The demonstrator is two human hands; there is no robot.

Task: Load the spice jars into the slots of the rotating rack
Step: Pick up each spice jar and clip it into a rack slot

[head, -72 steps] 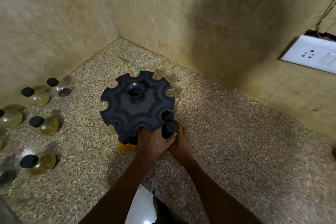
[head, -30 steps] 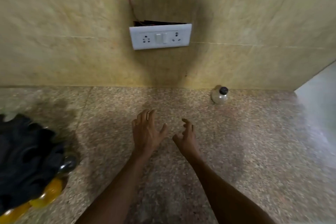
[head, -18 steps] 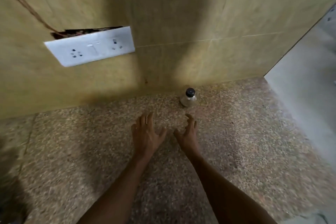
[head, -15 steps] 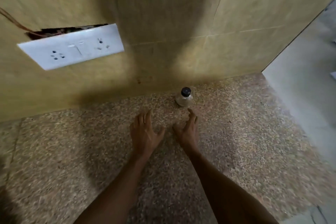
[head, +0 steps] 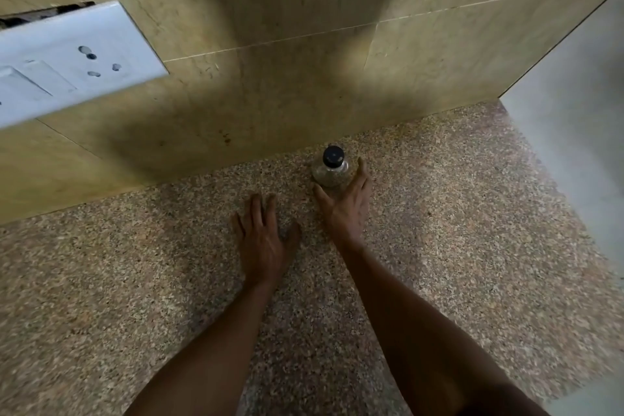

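Observation:
A small clear spice jar [head: 330,173] with a black cap stands upright on the speckled granite counter [head: 472,230], close to the tiled back wall. My right hand [head: 346,204] reaches it with fingers spread around its right and near sides; the thumb is at its lower left. The fingers are not closed on it. My left hand [head: 261,240] hovers flat and open over the counter, left of the right hand and short of the jar, holding nothing. The rotating rack is out of view.
A white switch and socket plate [head: 67,61] juts from the beige tiled wall [head: 304,44] at upper left. The counter ends at the right, where a pale grey surface [head: 574,111] begins.
The view swung right, away from the black rack, which left the frame. Both hands moved forward toward the lone jar, and my right hand now cups around it.

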